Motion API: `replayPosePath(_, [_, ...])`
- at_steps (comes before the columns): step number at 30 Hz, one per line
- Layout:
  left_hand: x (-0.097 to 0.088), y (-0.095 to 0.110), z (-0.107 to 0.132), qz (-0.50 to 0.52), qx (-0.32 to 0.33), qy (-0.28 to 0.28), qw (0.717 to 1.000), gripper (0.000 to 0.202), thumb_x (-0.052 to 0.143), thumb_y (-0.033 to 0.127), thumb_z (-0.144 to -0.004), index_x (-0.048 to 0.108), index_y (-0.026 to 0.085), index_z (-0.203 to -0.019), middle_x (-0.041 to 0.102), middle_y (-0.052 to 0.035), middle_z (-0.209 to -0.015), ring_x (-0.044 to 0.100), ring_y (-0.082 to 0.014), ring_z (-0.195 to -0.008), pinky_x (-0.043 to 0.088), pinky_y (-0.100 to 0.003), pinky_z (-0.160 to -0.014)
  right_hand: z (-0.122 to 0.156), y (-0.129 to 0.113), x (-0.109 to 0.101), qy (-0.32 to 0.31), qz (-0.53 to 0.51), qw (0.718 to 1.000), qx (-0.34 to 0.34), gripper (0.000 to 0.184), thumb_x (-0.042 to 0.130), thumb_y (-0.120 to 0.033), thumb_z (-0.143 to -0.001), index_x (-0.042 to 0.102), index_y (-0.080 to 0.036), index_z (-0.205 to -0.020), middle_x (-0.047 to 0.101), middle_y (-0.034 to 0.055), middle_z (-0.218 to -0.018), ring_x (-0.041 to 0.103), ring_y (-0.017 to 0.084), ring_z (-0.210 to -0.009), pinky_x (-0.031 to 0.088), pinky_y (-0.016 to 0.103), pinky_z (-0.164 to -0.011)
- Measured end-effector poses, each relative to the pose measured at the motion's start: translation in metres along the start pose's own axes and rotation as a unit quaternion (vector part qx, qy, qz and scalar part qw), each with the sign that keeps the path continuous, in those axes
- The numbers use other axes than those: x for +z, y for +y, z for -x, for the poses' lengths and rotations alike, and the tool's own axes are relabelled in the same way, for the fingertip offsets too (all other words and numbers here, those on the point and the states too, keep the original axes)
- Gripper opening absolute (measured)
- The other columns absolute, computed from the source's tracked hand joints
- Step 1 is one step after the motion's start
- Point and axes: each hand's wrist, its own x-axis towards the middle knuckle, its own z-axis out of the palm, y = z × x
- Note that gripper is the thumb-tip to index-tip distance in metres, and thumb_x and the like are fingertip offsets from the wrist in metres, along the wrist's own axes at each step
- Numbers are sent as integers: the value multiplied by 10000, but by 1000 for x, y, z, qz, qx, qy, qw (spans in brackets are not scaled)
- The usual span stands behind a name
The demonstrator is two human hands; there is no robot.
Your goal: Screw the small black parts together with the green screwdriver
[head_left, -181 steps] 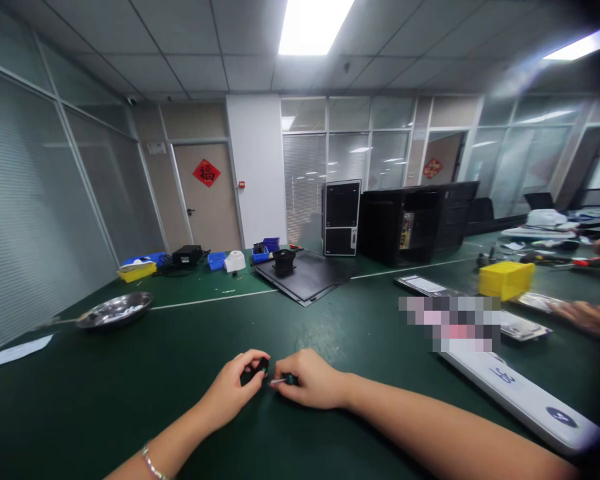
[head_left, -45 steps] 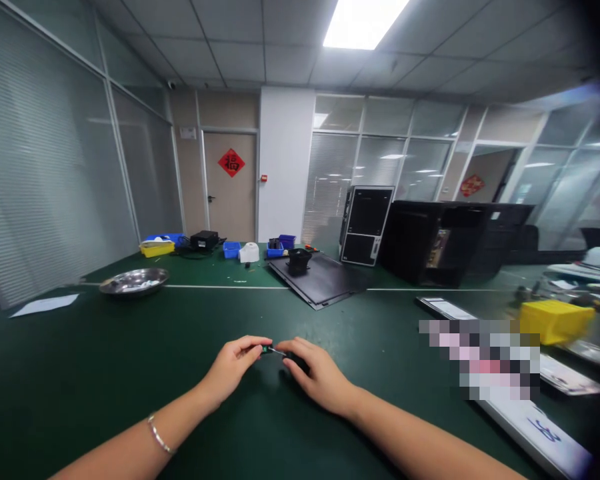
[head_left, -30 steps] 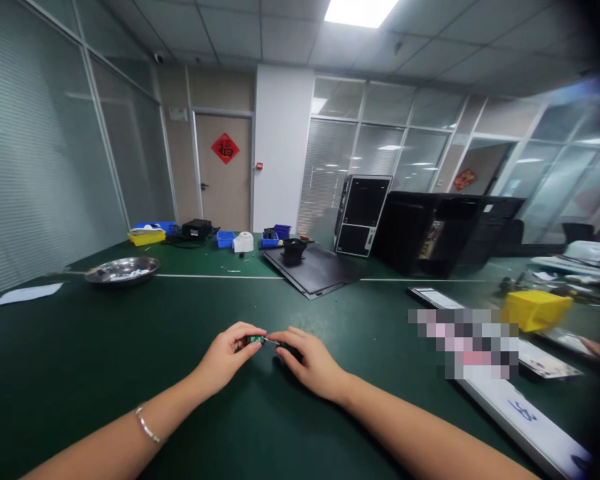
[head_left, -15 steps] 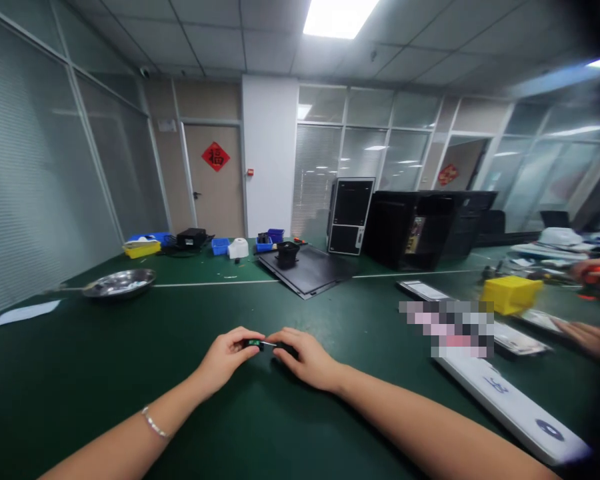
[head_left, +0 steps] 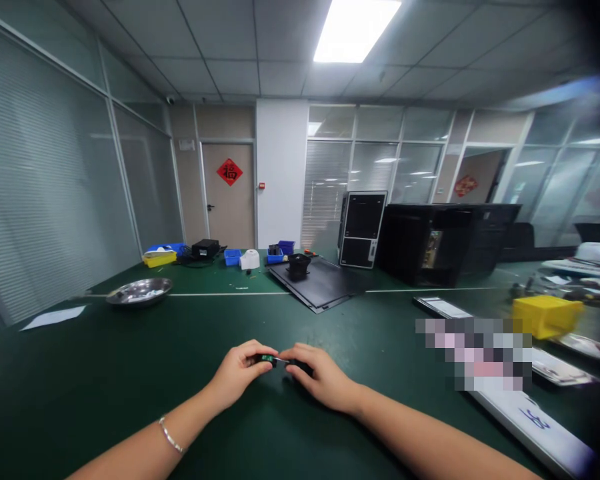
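Small part (head_left: 267,360) in green and black; dark green tabletop (head_left: 105,373) with a white stripe (head_left: 220,294); bright yellow box (head_left: 547,317); red diamond sign (head_left: 229,171).

Between the left hand (head_left: 239,377) and the right hand (head_left: 321,377), the small green part (head_left: 266,359) is too small to tell clearly, and a pixelated patch (head_left: 474,353) hides things on the table (head_left: 80,380).

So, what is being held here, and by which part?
The left hand pinches a small green-and-black part by its body; the right hand holds a dark piece near that part's thin metal pin.
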Motion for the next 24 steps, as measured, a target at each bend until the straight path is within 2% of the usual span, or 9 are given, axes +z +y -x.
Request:
replayPosePath(5, [1, -2, 0, -33, 19, 12, 999, 187, 744, 256, -743, 799, 213, -917, 673, -50, -843, 627, -231, -834, 485, -336, -788, 0, -1, 0, 2, 0, 1000, 7, 238, 507, -237, -975, 650, -219, -1164, 686, 66, -1006, 628, 192, -921, 485, 311, -835])
replayPosePath(13, [-1, -2, -1, 9, -2, -6, 1000, 204, 755, 258, -725, 804, 203, -915, 669, -51, -853, 637, -234, -852, 495, -357, -827, 0, 0, -1, 3, -11, 1000, -2, 233, 515, -224, -973, 653, -222, -1162, 685, 55, -993, 623, 180, -912, 480, 298, -837])
replayPosePath(24, [-1, -5, -2, 17, 4, -9, 1000, 200, 745, 231, -731, 802, 198, -920, 652, -39, -840, 633, -223, -842, 486, -353, -824, 0, 0, -1, 0, -16, 1000, 3, 246, 517, -225, -972, 658, -229, -1174, 687, 58, -1007, 624, 183, -927, 478, 302, -849])
